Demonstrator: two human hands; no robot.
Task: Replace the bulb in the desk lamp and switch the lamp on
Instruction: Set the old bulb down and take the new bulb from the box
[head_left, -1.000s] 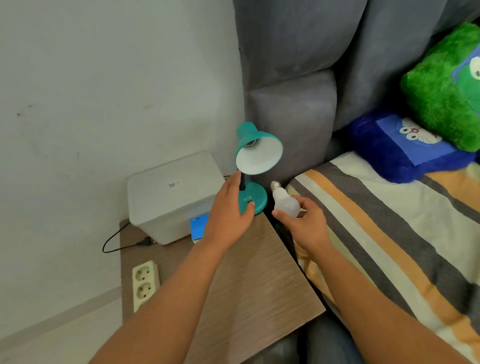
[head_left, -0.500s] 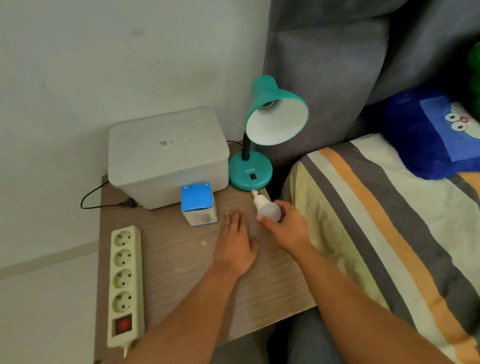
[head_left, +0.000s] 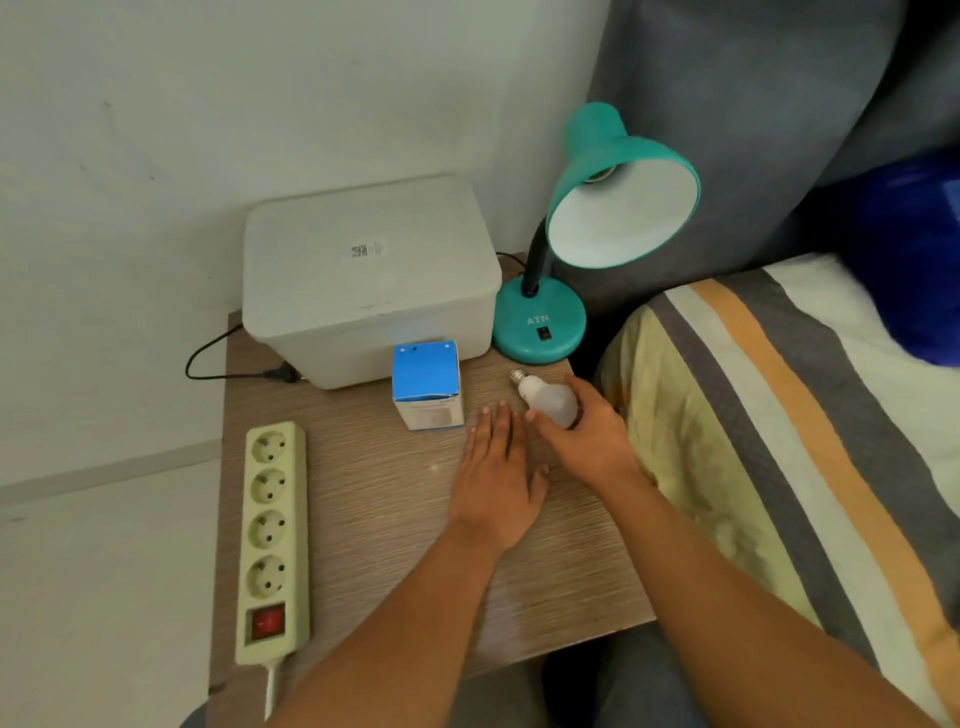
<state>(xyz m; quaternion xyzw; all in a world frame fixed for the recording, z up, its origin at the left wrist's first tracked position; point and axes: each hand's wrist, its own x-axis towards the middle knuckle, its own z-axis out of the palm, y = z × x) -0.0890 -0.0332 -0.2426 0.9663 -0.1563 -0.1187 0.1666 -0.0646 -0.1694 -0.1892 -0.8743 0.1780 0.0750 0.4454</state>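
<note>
A teal desk lamp (head_left: 540, 325) stands at the back right of the wooden bedside table (head_left: 389, 519), its shade (head_left: 623, 208) tilted toward me, with no bulb visible inside it. A black switch sits on its round base. My right hand (head_left: 587, 441) holds a white bulb (head_left: 550, 402) low over the table in front of the lamp base, screw cap pointing away from me. My left hand (head_left: 498, 478) lies flat on the table with fingers apart, just left of the right hand. A blue and white bulb box (head_left: 427, 384) stands upright beyond its fingertips.
A white lidded plastic box (head_left: 363, 280) fills the back of the table. A cream power strip (head_left: 272, 540) with a red switch lies along the left edge; a black plug and cord rest behind it. A striped bed (head_left: 779, 415) borders the table's right side.
My left hand left the lamp base and came down flat on the table. My right hand lowered the bulb from beside the shade toward the table. The view tilted down.
</note>
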